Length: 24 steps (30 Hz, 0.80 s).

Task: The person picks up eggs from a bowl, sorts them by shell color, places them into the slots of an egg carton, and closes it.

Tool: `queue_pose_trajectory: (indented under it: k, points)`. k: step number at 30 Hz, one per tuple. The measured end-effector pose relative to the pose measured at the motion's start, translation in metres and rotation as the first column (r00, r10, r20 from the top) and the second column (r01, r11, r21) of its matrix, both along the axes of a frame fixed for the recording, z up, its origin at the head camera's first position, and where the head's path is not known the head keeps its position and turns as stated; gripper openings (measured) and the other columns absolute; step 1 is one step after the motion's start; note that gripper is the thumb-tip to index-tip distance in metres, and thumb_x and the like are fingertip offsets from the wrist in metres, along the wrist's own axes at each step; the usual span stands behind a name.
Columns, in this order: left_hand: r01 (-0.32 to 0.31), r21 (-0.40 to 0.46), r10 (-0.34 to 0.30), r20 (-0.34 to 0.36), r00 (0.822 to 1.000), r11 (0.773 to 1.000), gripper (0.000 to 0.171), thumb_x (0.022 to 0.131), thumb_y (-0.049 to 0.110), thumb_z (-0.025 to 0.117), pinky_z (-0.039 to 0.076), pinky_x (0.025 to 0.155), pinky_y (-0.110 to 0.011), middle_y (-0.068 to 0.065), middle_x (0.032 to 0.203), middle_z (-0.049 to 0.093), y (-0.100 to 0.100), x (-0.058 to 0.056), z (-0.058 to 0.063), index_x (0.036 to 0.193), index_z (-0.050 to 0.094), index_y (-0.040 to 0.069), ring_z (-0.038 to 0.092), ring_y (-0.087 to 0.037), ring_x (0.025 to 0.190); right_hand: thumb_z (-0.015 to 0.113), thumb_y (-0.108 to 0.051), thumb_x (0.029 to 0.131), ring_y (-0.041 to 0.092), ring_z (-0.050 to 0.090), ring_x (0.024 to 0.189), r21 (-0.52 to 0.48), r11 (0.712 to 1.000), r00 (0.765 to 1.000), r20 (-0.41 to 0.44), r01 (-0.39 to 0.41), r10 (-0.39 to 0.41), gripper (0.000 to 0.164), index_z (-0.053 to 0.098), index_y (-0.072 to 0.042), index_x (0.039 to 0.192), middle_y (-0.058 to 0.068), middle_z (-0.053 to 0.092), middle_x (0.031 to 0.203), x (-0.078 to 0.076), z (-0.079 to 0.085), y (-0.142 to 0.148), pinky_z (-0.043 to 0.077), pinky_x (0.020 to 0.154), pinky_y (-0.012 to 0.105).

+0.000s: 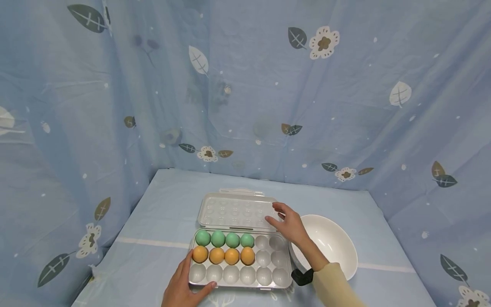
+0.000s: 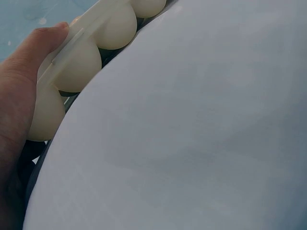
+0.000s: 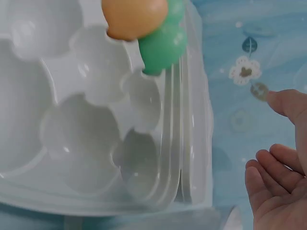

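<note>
A white plastic egg tray (image 1: pixel 238 286) lies with its clear lid (image 1: pixel 226 211) folded back behind it. Green egg-like balls (image 1: pixel 218 238) fill most of the back row, and orange ones (image 1: pixel 216 256) stand in the middle row. The front row and the two right-hand columns hold none. My left hand (image 1: pixel 181 281) grips the tray's front left corner; in the left wrist view its thumb (image 2: pixel 45 40) lies along the rim above the rounded cups. Over the lid's right end, my right hand (image 1: pixel 288 224) is held with fingers spread, nothing between them.
A white bowl (image 1: pixel 331 238) stands right of the tray, partly behind the right forearm. A black strap (image 1: pixel 302 277) shows at the right wrist. Patterned blue cloth (image 1: pixel 245 85) hangs behind and at both sides of the cloth-covered table (image 1: pixel 176 192).
</note>
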<state>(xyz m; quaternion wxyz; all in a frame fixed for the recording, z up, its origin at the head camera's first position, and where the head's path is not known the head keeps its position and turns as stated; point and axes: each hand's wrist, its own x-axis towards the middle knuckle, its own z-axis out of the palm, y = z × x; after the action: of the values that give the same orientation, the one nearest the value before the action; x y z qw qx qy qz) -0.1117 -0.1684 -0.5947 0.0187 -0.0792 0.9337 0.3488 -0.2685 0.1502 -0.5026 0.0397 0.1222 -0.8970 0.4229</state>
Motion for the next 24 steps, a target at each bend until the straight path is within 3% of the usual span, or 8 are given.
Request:
queue_pose_trajectory:
  k: [10,24]
  points:
    - [-0.005,0.0,0.005,0.021,1.0,1.0,0.133,0.068,0.083,0.075,0.046,0.106,-0.064,-0.024,0.154,0.045,0.001,-0.001,0.002,0.161,0.024,0.004,0.053,-0.044,0.133,0.076,-0.027,0.095,0.04,0.059,0.13,0.097,0.995,0.999,0.042,0.021,-0.025,0.062,0.054,0.006,0.143,0.025,0.059,0.141,-0.038,-0.001,0.013,0.052,0.106,0.048]
    - [-0.008,-0.003,0.008,0.017,1.0,1.0,0.133,0.067,0.084,0.074,0.046,0.106,-0.064,-0.023,0.153,0.045,0.002,-0.001,0.0,0.161,0.024,0.004,0.052,-0.044,0.134,0.068,-0.041,0.096,0.047,0.052,0.134,0.248,0.968,0.96,0.255,0.046,-0.111,0.08,0.04,0.012,0.15,0.032,0.051,0.148,-0.071,-0.004,0.005,0.048,0.107,0.057]
